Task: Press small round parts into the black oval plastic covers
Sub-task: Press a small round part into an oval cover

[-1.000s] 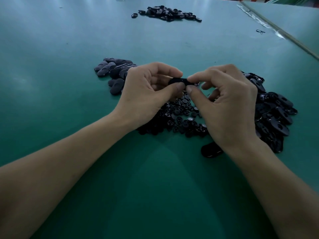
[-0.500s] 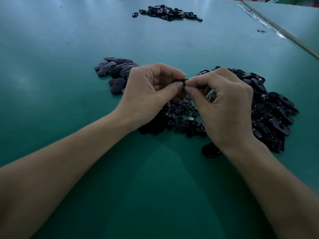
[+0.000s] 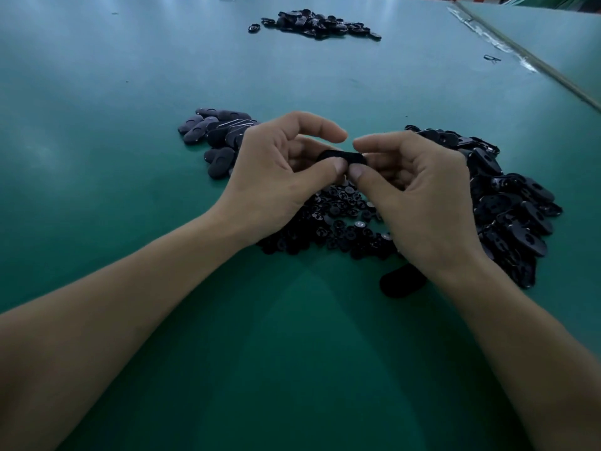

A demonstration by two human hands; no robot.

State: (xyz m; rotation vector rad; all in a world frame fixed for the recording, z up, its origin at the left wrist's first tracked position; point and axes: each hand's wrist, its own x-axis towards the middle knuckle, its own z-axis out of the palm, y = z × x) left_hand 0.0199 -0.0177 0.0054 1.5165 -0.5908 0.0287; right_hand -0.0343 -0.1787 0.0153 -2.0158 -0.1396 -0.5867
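The left hand [image 3: 276, 177] and right hand [image 3: 419, 203] meet over the table [image 3: 130, 92]. Both pinch one black cover [image 3: 341, 156], with the thumbs side by side on it, probably to squeeze a round part home. The loose round parts [image 3: 341, 216] lie directly beneath, within easy reach. More covers [image 3: 514, 206] are heaped at 3 o'clock, and another batch [image 3: 214, 135] sits at 10 o'clock.

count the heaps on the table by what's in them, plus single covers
cover heaps: 2, left heap and right heap
round-part heap: 1
far heap, kind unclear: 1
single covers: 2, held cover and loose cover
total: 6
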